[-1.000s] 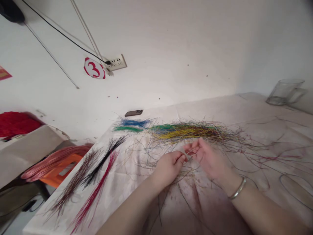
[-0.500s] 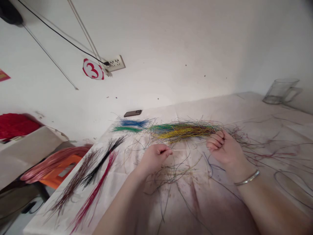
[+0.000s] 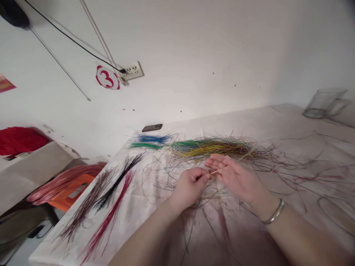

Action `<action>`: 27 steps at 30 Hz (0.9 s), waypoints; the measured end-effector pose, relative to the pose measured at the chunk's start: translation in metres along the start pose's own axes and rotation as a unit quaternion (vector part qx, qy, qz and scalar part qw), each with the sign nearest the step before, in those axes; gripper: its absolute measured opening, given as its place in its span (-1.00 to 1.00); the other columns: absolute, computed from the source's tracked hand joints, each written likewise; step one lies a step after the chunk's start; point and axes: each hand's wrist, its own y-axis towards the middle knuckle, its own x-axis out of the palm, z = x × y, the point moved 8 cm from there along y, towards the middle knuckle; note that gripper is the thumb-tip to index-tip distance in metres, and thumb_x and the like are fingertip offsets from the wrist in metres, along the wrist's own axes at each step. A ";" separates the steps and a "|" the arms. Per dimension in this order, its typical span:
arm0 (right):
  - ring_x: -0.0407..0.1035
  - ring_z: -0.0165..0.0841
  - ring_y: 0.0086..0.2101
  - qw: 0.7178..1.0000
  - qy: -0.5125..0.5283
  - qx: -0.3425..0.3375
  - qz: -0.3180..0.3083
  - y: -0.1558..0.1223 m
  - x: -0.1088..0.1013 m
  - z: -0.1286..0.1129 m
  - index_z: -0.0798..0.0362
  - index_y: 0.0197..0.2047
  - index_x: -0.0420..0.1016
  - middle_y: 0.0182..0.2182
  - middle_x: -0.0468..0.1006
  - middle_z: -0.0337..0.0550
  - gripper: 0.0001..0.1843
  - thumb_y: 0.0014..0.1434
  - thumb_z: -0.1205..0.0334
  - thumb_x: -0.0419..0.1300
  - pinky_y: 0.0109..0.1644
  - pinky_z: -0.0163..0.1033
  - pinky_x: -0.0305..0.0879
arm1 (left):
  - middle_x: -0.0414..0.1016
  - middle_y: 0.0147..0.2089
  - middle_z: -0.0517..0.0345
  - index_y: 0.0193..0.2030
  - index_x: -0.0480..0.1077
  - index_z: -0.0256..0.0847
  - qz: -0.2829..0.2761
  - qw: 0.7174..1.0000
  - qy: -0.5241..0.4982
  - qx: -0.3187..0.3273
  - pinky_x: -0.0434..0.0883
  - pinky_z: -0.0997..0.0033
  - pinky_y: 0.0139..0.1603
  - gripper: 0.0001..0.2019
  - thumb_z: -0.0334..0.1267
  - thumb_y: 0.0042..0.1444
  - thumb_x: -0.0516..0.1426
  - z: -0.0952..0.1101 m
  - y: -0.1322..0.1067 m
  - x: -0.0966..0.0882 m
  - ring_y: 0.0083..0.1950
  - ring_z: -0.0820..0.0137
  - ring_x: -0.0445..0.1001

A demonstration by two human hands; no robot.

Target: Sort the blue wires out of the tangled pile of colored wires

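My left hand (image 3: 192, 183) is closed in a pinch on a thin pale strand (image 3: 215, 171) above the cloth-covered table (image 3: 291, 125). My right hand (image 3: 235, 176) meets it from the right, palm turned up, fingers loosely spread, with the strand lying across its fingertips. A silver bangle (image 3: 274, 213) circles my right wrist. Just beyond the hands lies a mixed heap of green, yellow and brown strands (image 3: 213, 146). Loose strands are scattered under and around both hands.
Sorted bundles lie at the left: blue (image 3: 153, 138), green (image 3: 144, 146), black (image 3: 119, 180), red (image 3: 111, 214) and brown (image 3: 85, 207). A phone (image 3: 152, 128) sits by the wall, a clear jug (image 3: 323, 102) far right. An orange stool (image 3: 69, 192) with pink coils stands off the table's left edge.
Half a second ago my hands were pulled apart, the right one a fist near the mixed heap. They have come back together, and the right hand has opened.
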 end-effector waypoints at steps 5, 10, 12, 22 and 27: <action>0.09 -0.50 -0.67 0.994 0.102 0.018 0.017 -0.004 0.001 0.002 0.04 -0.64 0.10 -0.73 0.06 -0.39 -0.52 0.27 0.04 0.00 -0.47 -0.31 0.27 | 0.40 -0.50 0.23 -0.44 0.46 -0.22 -0.068 0.994 0.084 0.028 0.20 0.48 -0.40 -0.69 -0.17 0.21 0.00 0.009 -0.006 0.022 -0.44 0.47 0.31; -0.09 -0.50 -0.72 0.985 0.161 -0.011 0.064 -0.008 -0.016 -0.028 0.02 -0.61 0.02 -0.74 -0.06 -0.40 -0.52 0.33 0.04 -0.15 -0.67 -0.38 -0.03 | 0.46 -0.44 0.19 -0.39 0.49 -0.20 -0.045 0.987 0.154 0.035 0.24 0.47 -0.34 -0.72 -0.20 0.20 0.00 0.006 -0.001 -0.001 -0.37 0.43 0.37; -0.08 -0.50 -0.72 0.982 0.167 -0.032 0.076 -0.008 -0.023 -0.038 0.02 -0.61 0.00 -0.74 -0.05 -0.39 -0.52 0.33 0.05 -0.18 -0.68 -0.37 -0.05 | 0.50 -0.38 0.18 -0.34 0.50 -0.19 -0.008 0.987 0.161 0.026 0.26 0.46 -0.30 -0.73 -0.19 0.19 0.00 0.001 0.003 -0.021 -0.32 0.41 0.41; -0.09 -0.48 -0.71 0.977 0.196 -0.048 0.069 -0.006 -0.042 -0.051 0.01 -0.60 -0.05 -0.75 -0.05 -0.37 -0.55 0.33 0.14 -0.20 -0.67 -0.34 -0.12 | 0.51 -0.37 0.20 -0.22 0.48 -0.14 -0.002 0.940 0.325 -0.106 0.27 0.44 -0.36 -0.76 -0.22 0.12 0.00 -0.054 0.010 -0.078 -0.34 0.38 0.43; -0.12 -0.48 -0.71 0.978 0.194 -0.024 0.072 -0.004 -0.039 -0.043 0.01 -0.60 -0.04 -0.75 -0.06 -0.38 -0.55 0.34 0.13 -0.20 -0.68 -0.33 -0.12 | 0.49 -0.29 0.17 -0.25 0.51 -0.09 -0.138 0.920 0.362 -0.048 0.30 0.43 -0.24 -0.72 -0.39 -0.14 0.12 -0.052 0.006 -0.050 -0.23 0.33 0.43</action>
